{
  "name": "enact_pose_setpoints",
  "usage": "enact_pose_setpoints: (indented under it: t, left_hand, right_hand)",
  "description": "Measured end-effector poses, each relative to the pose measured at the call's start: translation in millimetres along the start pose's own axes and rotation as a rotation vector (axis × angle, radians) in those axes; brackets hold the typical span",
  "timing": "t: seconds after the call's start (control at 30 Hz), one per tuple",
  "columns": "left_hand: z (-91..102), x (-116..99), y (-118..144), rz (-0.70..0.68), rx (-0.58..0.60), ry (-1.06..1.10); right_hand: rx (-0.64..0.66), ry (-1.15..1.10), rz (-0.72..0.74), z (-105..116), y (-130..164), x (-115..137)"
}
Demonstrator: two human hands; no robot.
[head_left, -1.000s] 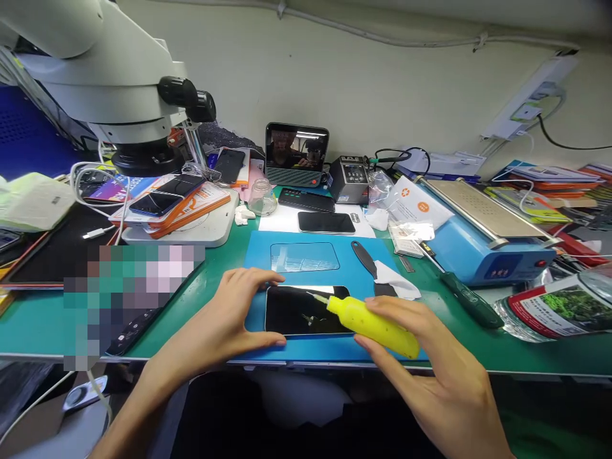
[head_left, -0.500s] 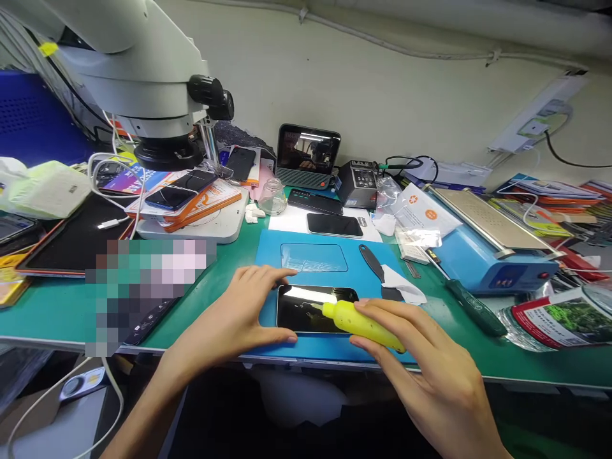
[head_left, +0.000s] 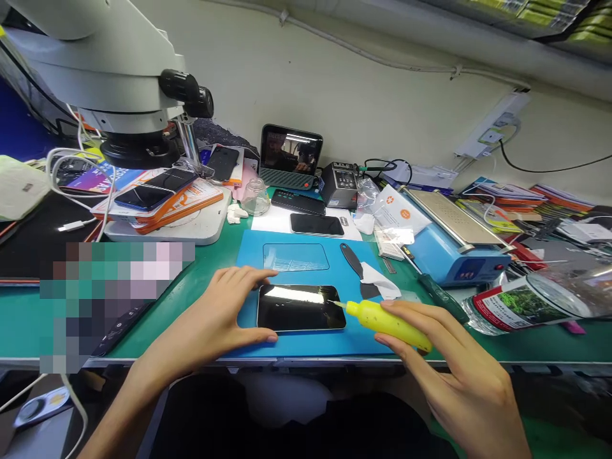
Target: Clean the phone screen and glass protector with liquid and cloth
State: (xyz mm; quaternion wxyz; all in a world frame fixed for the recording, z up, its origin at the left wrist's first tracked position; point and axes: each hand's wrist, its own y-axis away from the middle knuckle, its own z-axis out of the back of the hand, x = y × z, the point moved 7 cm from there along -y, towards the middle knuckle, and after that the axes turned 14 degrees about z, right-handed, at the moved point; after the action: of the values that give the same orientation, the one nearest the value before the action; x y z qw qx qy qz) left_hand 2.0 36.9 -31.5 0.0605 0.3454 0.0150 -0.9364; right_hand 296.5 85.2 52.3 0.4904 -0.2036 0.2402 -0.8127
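Note:
A phone (head_left: 301, 311) with a dark, glossy screen lies face up on a blue mat (head_left: 287, 345). My left hand (head_left: 232, 309) is beside its left end, thumb and forefinger spread around the phone's near and far edges; whether they touch it I cannot tell. Between its thumb and fingers, my right hand (head_left: 444, 350) grips a yellow squeeze bottle (head_left: 389, 322). The bottle's thin nozzle points left, over the right end of the phone's screen. Behind the phone lies a clear glass sheet (head_left: 296, 256) with a black border.
A black-handled scraper (head_left: 352, 260) and a white cloth (head_left: 381, 280) are right of the glass sheet. Another phone (head_left: 316, 224) lies farther back. A microscope (head_left: 138, 95) overhangs the left side. At right are a blue machine (head_left: 440, 255), a green-handled tool (head_left: 442, 298) and a labelled jar (head_left: 521, 303).
The view has shifted right. The yellow bottle has moved right relative to the phone, its nozzle going from the screen's middle to its right end. My left hand stays around the phone's left end.

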Motion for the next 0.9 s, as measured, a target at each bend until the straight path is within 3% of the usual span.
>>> enact_pose_setpoints:
  t: [0.27,0.57,0.77,0.9]
  left_hand:
    - [-3.1,4,0,-0.011,-0.017,-0.055]
    - [-4.8,7,-1,-0.007,-0.013,-0.100]
    - [-3.7,6,0,0.002,-0.019,-0.104]
    - [-1.6,1,-2,-0.001,-0.022,-0.060]
  right_hand:
    - [0.017,-0.142,0.045,-25,-20,29]
    - [-0.033,-0.102,-0.095,-4,13,1]
    - [-0.095,-0.194,-0.078,-16,5,7]
    - [-0.152,-0.283,-0.232,-25,7,-16]
